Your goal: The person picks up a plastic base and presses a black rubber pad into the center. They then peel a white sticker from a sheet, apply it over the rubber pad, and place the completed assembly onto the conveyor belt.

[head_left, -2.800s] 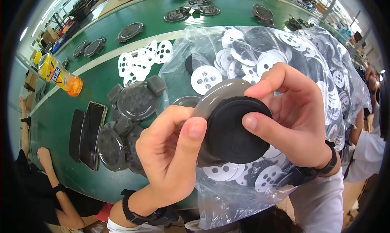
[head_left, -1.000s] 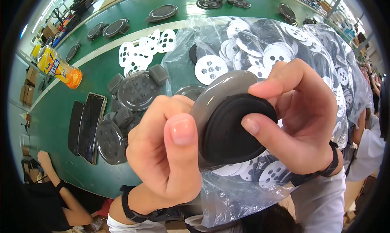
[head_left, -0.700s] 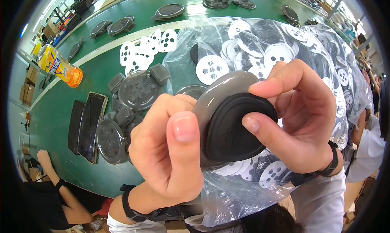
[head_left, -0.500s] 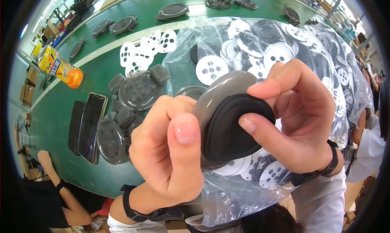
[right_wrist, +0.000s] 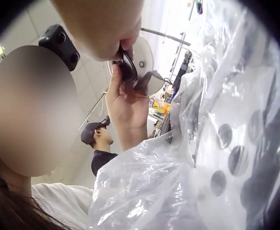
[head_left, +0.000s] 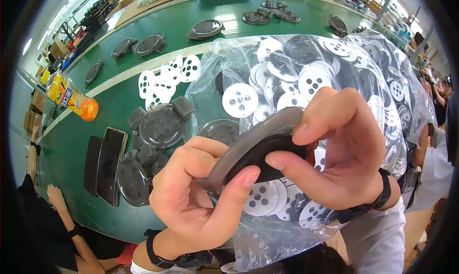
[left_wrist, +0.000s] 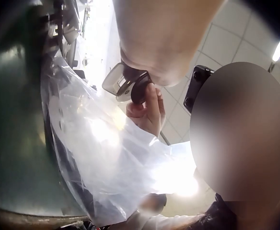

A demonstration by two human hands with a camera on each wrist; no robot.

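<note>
My left hand (head_left: 191,192) grips a round, smoky translucent plastic cover (head_left: 256,132) by its left side, thumb tip at the near edge of a black round disc (head_left: 263,152). That disc lies against the cover's near face. From the other side my right hand (head_left: 346,152) pinches both at the rim, with its thumb pressing on the black disc. The cover is tilted, almost edge-on, above the bag. In the left wrist view the black disc (left_wrist: 140,88) overlaps the paler cover (left_wrist: 113,80). The right wrist view shows the cover's broad face (right_wrist: 147,53) with a small ring on it.
Under my hands lies a clear plastic bag (head_left: 267,243) of white perforated discs. Left of it are loose white discs (head_left: 190,69), similar smoky covers (head_left: 162,126), two phones (head_left: 112,166) and a drink bottle (head_left: 71,97). More covers (head_left: 206,28) sit on the green belt behind.
The cover and black disc have tipped from facing the head camera to nearly edge-on. My left thumb has come down from upright to the disc's edge.
</note>
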